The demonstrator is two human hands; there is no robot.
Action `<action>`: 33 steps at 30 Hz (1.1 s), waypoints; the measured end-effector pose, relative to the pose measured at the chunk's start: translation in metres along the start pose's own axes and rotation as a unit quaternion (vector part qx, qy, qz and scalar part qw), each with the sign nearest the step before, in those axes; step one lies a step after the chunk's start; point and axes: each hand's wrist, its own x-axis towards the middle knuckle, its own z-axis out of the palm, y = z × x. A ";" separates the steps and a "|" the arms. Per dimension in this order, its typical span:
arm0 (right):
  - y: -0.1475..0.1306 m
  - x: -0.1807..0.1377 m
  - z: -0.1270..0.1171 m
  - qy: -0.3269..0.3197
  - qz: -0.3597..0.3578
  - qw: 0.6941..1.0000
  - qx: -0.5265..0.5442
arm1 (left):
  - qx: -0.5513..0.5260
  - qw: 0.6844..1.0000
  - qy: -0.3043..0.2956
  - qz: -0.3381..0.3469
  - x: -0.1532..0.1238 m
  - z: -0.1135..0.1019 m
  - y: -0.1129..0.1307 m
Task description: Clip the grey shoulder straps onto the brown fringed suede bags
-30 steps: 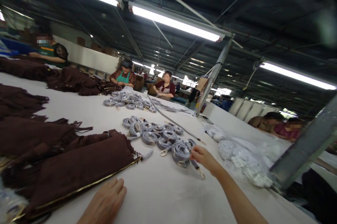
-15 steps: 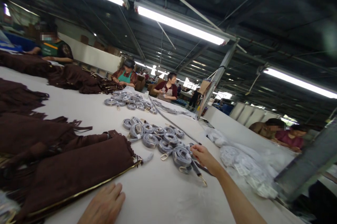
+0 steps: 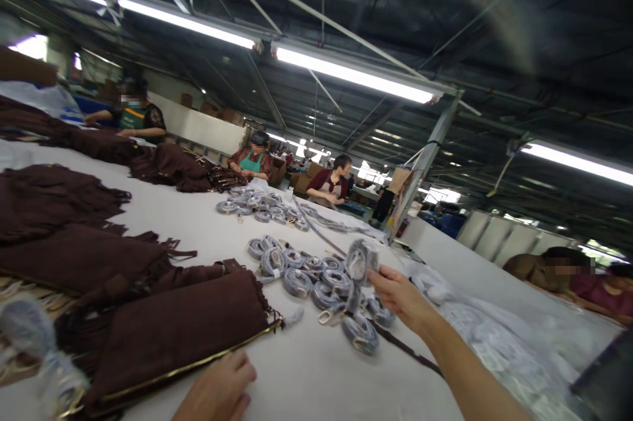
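My right hand (image 3: 398, 292) pinches a coiled grey strap (image 3: 360, 259) wrapped in clear plastic and holds it up over the table. Another coiled strap (image 3: 361, 333) hangs or lies just below it; I cannot tell whether the two are joined. More wrapped coils (image 3: 314, 269) with gold clasps are heaped beside the hand. At the bottom, my left hand (image 3: 220, 385) lies open on the white table, holding nothing. Its fingers are close to the gold-zipped edge of a brown fringed bag (image 3: 182, 332).
Other brown bags (image 3: 74, 253) cover the left side. A second heap of coils (image 3: 262, 203) and long loose straps (image 3: 336, 218) lie farther back. Clear plastic bags (image 3: 487, 328) are piled on the right, near a metal post (image 3: 428, 157). Several co-workers sit around the tables.
My right hand has taken hold of a coiled strap and lifted it from the heap. The left hand stays beside the brown bag. The whole view has shifted right and slightly down.
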 end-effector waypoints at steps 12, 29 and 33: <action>-0.031 -0.057 0.192 -0.238 0.082 0.746 0.616 | -0.208 0.949 0.204 0.117 -0.007 -0.053 0.035; -0.016 -0.067 0.209 -0.103 -0.082 0.982 0.139 | -0.506 0.844 0.145 -0.099 0.010 -0.058 -0.006; -0.027 -0.076 0.211 -0.078 -0.132 0.988 0.028 | -0.538 0.817 0.172 -0.118 0.009 -0.054 0.003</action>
